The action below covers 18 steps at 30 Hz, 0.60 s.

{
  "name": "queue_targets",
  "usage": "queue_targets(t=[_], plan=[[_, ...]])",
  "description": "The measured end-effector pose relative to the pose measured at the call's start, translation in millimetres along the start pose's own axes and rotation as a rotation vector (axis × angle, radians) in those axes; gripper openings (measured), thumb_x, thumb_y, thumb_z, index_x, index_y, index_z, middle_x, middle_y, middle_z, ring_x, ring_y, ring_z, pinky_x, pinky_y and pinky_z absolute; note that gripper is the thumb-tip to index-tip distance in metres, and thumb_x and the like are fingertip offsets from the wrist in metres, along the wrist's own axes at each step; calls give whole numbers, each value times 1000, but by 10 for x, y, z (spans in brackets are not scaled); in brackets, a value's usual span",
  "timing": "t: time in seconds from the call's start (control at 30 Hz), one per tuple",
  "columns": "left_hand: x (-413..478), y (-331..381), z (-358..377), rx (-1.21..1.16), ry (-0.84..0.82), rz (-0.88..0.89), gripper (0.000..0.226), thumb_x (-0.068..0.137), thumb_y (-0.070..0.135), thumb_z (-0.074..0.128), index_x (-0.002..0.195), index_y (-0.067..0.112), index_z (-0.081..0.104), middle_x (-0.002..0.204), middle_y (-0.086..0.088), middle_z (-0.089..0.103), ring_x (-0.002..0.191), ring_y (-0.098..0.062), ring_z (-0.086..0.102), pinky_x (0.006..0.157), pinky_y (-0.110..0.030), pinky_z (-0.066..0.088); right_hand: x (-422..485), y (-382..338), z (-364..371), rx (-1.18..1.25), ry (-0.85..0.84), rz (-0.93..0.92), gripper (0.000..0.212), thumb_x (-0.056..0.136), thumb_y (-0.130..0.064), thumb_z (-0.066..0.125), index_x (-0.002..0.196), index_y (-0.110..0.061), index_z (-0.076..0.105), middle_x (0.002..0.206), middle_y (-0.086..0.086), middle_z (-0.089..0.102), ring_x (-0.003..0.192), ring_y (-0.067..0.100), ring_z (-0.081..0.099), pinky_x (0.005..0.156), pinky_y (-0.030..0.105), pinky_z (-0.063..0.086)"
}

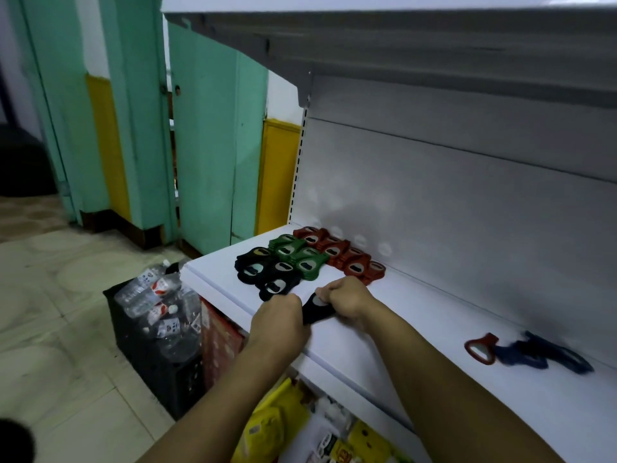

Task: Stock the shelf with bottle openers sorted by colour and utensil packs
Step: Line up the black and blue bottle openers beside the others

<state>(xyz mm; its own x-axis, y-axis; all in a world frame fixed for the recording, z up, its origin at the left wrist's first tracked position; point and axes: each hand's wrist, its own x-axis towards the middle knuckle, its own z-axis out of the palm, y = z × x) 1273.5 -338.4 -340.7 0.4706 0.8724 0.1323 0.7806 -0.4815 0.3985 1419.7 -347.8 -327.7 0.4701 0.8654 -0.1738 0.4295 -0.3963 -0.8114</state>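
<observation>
On the white shelf (417, 315) bottle openers lie in rows by colour: red ones (347, 257) at the back, green ones (300, 253) in the middle, black ones (263, 269) in front. Both my hands hold one black bottle opener (315, 310) at the end of the black row. My left hand (278, 320) grips its near end and my right hand (345, 299) its far end. Further right on the shelf lie a loose red opener (480, 348) and several blue openers (541, 354), blurred.
A black crate (143, 349) of plastic water bottles stands on the tiled floor left of the shelf. Packaged goods (267, 426) fill the lower shelf below my arms. An upper shelf (434, 38) overhangs. Green doors and a yellow wall are behind.
</observation>
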Motion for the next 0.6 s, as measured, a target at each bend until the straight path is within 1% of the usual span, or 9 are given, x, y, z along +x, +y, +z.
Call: queue_targets(t=[0.07,0.17,0.3,0.33,0.4,0.43,0.47,0.53,0.6], plan=[[29,7,-11,-12,-5,-15,10,87,17,56,81,12,50,96,-13,63,90,-32,61,65,-33,41,34,-38,9,-20,3,11,19,86,-20,69,70,-13,75,92,15,73,96,34,67,92,45,53],[67,13,-32,-21,-9,-27,12,87,16,57,80,12,48,99,-14,63,93,-32,61,66,-34,42,58,-75,32,-80,36,-11,12,83,-17,70,82,-9,78,93,12,74,94,28,67,91,42,53],[49,1,-15,-8,-11,-18,12,88,17,56,80,13,47,100,-12,62,93,-30,60,65,-34,43,-23,-38,-7,-82,87,20,25,91,-25,62,99,-4,73,103,11,71,98,28,65,91,39,52],[35,-15,-6,-10,-10,-8,13,88,19,56,81,13,48,100,-11,62,92,-30,60,65,-33,43,-54,-14,-42,-60,114,40,27,93,-26,60,98,-2,70,100,14,70,92,30,66,84,36,53],[10,-66,-4,-16,5,9,18,87,26,60,83,14,48,98,-8,60,90,-28,59,64,-32,41,-138,11,-132,13,147,104,22,93,-24,58,90,-3,63,82,16,65,67,29,63,62,32,49],[-4,-91,-9,-21,11,14,22,86,30,63,84,14,48,96,-7,58,87,-27,58,63,-32,40,-200,11,-177,71,141,148,21,92,-23,59,95,-2,59,82,15,63,60,26,62,55,31,49],[-19,-115,-13,-29,16,18,25,84,33,65,85,14,49,96,-6,58,86,-25,57,63,-32,41,-265,5,-215,157,111,190,27,92,-22,60,108,-1,55,91,15,62,60,25,64,53,30,52],[-58,-152,-22,-35,23,21,33,81,41,68,95,14,55,103,-4,59,91,-24,58,69,-33,48,-405,-23,-243,374,14,257,47,92,-19,62,132,-3,41,121,16,53,74,30,71,60,34,60],[-99,-199,-49,-37,36,52,48,80,51,69,114,18,57,114,-1,58,101,-21,57,78,-34,50,-554,-75,-207,520,-56,286,54,93,-16,62,139,-5,35,138,18,43,85,35,71,72,39,61]])
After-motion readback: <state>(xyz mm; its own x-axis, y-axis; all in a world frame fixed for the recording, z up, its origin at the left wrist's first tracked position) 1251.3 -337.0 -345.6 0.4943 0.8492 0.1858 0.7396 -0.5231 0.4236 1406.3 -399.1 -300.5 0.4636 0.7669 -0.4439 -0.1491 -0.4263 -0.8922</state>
